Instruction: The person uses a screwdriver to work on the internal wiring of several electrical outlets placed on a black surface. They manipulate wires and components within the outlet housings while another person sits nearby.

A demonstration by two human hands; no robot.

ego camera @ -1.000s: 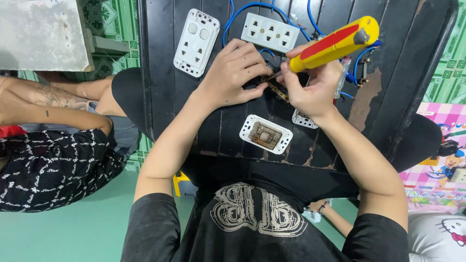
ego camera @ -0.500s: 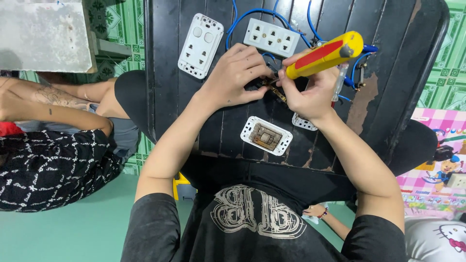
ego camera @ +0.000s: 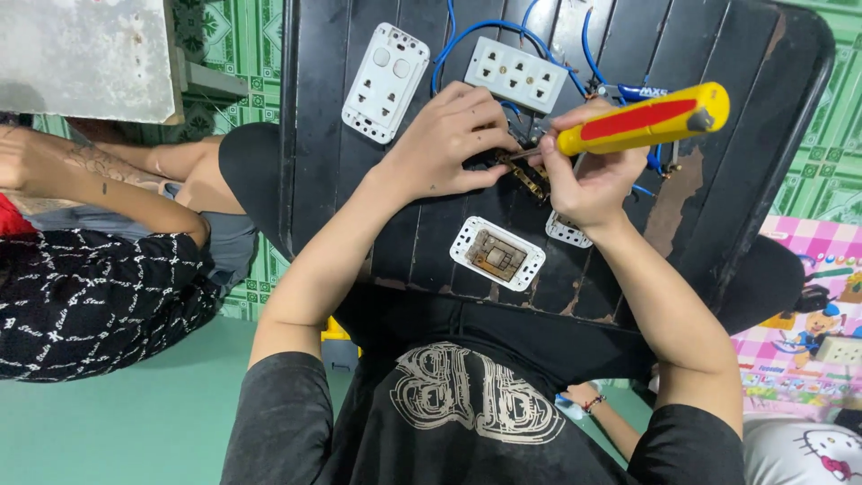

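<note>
Screwdriver point(ego camera: 643, 119) in my right hand point(ego camera: 588, 184), fist closed around its smooth yellow-and-red plastic handle: its long axis runs nearly level across the board, butt end up to the right, metal shaft pointing left and slightly down into a small brass-coloured part point(ego camera: 523, 172). My left hand point(ego camera: 453, 144) pinches that part against the worn, slatted black board point(ego camera: 718, 180). White rectangular plastic socket plates point(ego camera: 387, 82) and blue wires point(ego camera: 467, 40) lie near.
</note>
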